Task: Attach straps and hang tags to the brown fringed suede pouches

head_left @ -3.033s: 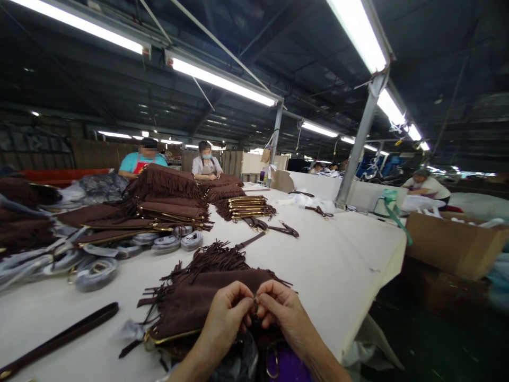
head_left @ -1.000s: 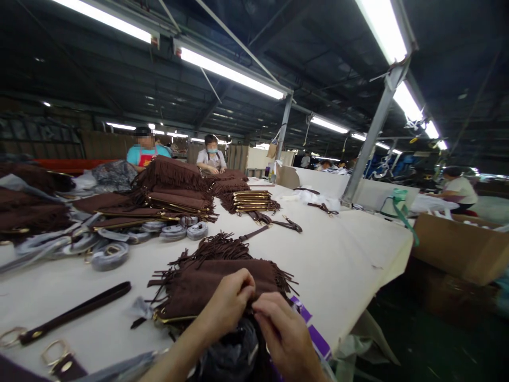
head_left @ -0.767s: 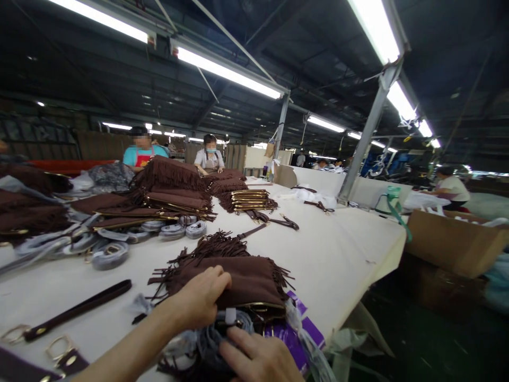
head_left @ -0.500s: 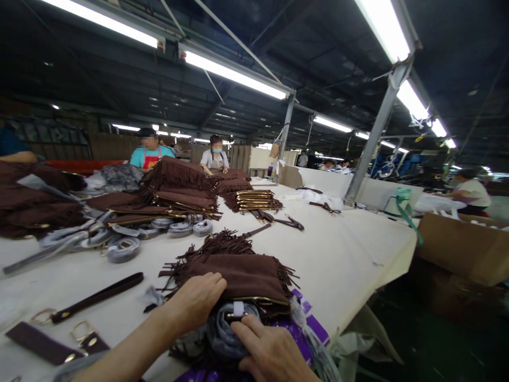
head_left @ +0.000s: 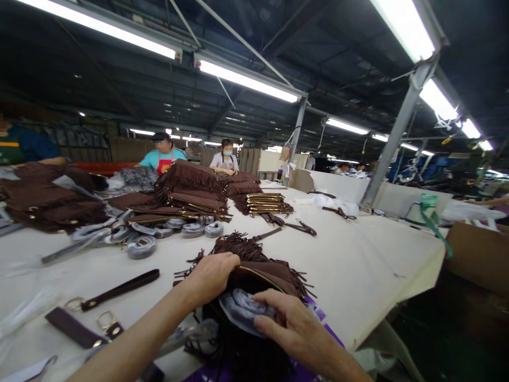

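Observation:
A dark brown fringed bag (head_left: 274, 271) lies in front of me with its gold zipper parted. My left hand (head_left: 214, 277) is closed on the bag's edge at the left end of the zipper and lifts it. In my right hand (head_left: 284, 321) is a coiled strap wrapped in clear plastic (head_left: 242, 310), gripped between thumb and fingers at the bag's mouth. Part of the coil sits inside the opening; how deep, I cannot tell. Purple packaging (head_left: 322, 318) shows beneath the bag on its right side.
Several plastic-wrapped strap coils (head_left: 142, 246) lie left of centre, before stacked fringed bags (head_left: 191, 185). A brown wrist strap (head_left: 119, 289) with a gold clasp is at the left. Co-workers (head_left: 163, 154) stand beyond the table (head_left: 358, 260). A cardboard box (head_left: 481, 254) stands at the right.
My left hand has raised the bag's edge, so the zipper now gapes. The coiled strap has gone from in front of the bag to its mouth with my right hand.

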A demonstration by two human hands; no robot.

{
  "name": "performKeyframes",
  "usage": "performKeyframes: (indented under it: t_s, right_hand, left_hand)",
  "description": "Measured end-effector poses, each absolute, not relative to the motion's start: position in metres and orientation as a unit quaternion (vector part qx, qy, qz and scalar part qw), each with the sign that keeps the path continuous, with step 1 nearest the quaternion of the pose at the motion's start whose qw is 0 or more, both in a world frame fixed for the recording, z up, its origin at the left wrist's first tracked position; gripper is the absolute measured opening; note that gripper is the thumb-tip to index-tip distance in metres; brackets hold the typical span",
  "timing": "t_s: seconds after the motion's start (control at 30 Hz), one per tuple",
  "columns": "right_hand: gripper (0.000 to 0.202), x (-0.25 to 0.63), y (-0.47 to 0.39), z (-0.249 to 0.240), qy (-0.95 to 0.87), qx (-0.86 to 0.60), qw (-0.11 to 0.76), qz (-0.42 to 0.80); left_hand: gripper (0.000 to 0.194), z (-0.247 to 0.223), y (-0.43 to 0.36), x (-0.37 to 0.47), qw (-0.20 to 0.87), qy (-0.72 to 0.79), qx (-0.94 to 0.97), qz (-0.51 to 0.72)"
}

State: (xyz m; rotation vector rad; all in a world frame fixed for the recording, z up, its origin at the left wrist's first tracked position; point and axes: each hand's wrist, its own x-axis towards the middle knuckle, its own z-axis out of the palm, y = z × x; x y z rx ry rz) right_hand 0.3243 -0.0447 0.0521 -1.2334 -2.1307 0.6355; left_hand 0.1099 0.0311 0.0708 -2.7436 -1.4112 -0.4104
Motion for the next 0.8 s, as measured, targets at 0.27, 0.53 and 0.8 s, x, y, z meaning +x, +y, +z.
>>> performKeyframes:
  t_s: [0.27, 0.53, 0.8]
  right_hand:
    - [0.021, 0.314, -0.03, 0.038, -0.832, -0.477, 0.256, 0.122]
    - [0.045, 0.275, 0.011, -0.008, -0.826, -0.523, 0.2, 0.057]
    - [0.026, 0.316, -0.023, -0.009, -0.85, -0.424, 0.291, 0.112]
  left_hand:
    - [0.023, 0.094, 0.032, 0.109, -0.1, -0.444, -0.877, -0.153]
    - [0.021, 0.093, 0.024, 0.109, -0.164, -0.414, -0.878, -0.177]
    - [0.028, 0.072, -0.008, 0.03, -0.205, -0.539, -0.805, -0.141]
